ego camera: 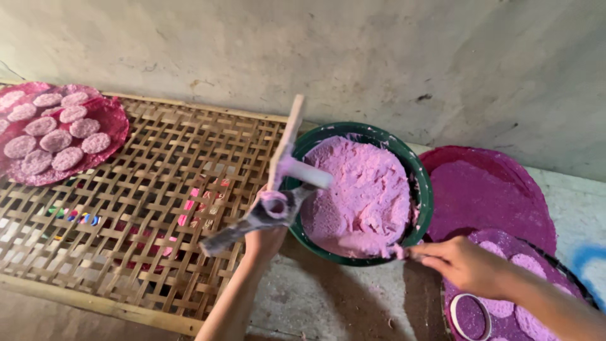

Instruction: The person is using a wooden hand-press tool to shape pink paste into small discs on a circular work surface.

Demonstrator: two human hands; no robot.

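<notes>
Pink paste (363, 189) meets pinching right-hand fingers (435, 251); left-hand fingers (268, 237) clench a wooden tool (281, 164).

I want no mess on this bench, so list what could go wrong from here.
1. The left hand holds a dough-caked wooden press tool up beside the green bowl; pink clumps could drop onto the woven bamboo rack.
2. The right hand scoops pink dough at the bowl's near rim, so some may spill over the edge.
3. The white ring mould lies close under the right forearm and could get knocked.
</notes>
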